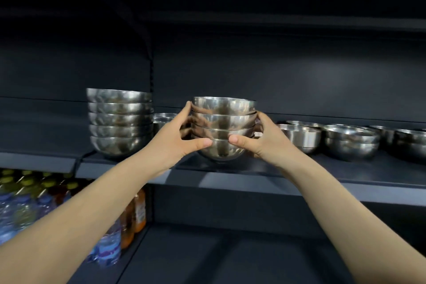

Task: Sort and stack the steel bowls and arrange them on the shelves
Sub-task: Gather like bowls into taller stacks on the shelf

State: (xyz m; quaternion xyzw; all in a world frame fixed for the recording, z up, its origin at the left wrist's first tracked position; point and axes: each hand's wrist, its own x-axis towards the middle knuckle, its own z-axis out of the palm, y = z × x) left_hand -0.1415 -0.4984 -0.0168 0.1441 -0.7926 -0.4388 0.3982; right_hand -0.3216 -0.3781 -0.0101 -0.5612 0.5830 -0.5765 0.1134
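Observation:
A stack of several steel bowls (pixel 223 127) is at the middle of the dark shelf (pixel 253 180), its bottom bowl at the shelf surface. My left hand (pixel 182 138) grips the stack's left side, thumb on the front. My right hand (pixel 260 140) grips its right side the same way. To the left, a taller stack of steel bowls (pixel 119 122) stands on the shelf. Another bowl (pixel 162 120) shows behind, between the two stacks. To the right sit loose and short-stacked bowls (pixel 351 142), with more bowls (pixel 299 137) beside them.
A vertical upright (pixel 151 69) divides the shelf's back panel behind the left stack. Below left, bottled drinks (pixel 110 246) fill a lower shelf. The lower shelf (pixel 230 258) at the middle is dark. Further bowls (pixel 410 143) reach the right edge.

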